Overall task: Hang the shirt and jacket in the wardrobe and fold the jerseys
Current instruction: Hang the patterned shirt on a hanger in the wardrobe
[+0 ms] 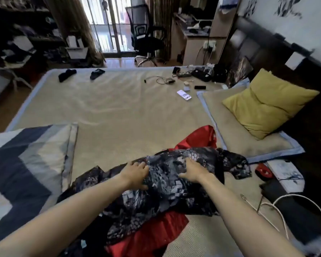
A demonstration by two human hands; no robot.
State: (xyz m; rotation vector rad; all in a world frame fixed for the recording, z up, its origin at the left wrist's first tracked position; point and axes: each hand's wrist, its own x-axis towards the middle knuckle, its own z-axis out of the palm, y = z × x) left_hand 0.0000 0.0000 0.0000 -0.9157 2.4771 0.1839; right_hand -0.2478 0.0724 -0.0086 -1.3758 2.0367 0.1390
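Black patterned garment point(167, 186) lies bunched near the mat's point(119, 112) front edge, both hands' grip clenched on it: left hand point(137, 174), right hand point(192, 171).

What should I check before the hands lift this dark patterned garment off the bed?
1. Left hand on the patterned garment: ok, fingers curled into the fabric.
2. Right hand on it: ok, gripping.
3. Garment free of the red garment: not ok, it lies on top.
4. White cable clear: ok, apart to the right.
5. Bed space ahead: ok.
6. Wardrobe path: cannot tell.
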